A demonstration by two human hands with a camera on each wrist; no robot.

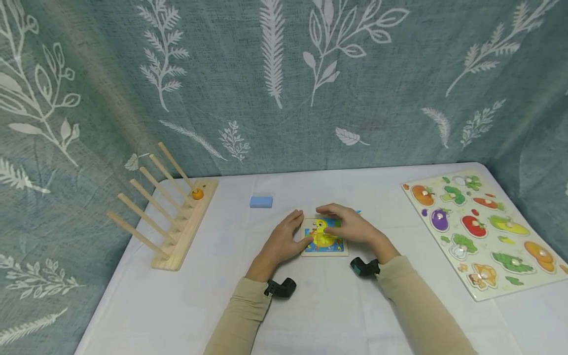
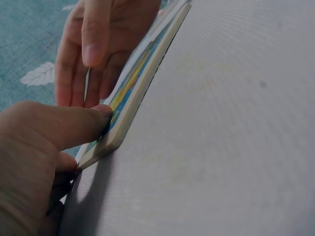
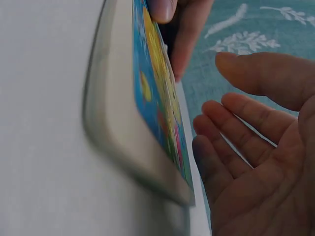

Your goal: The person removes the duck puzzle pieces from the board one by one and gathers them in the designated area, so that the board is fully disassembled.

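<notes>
A small square wooden picture puzzle (image 1: pixel 325 241) with a yellow chick on blue lies at the middle of the white-covered table. My left hand (image 1: pixel 284 241) holds its left side. In the left wrist view the thumb of that hand presses on the picture of the puzzle (image 2: pixel 129 101), the fingers at the edge below. Over the puzzle's right part hovers my right hand (image 1: pixel 350 228), thumb apart from its fingers. The right wrist view shows its palm (image 3: pixel 261 172) facing the puzzle (image 3: pixel 157 98) with nothing in it.
Left stands a wooden rack (image 1: pixel 188 231) with slanting pegs and an orange bead (image 1: pixel 197 194) at its far end. A blue block (image 1: pixel 261 202) lies behind my left hand. On the right is a large vegetable puzzle board (image 1: pixel 483 241). A patterned curtain (image 1: pixel 293 128) hangs behind the table.
</notes>
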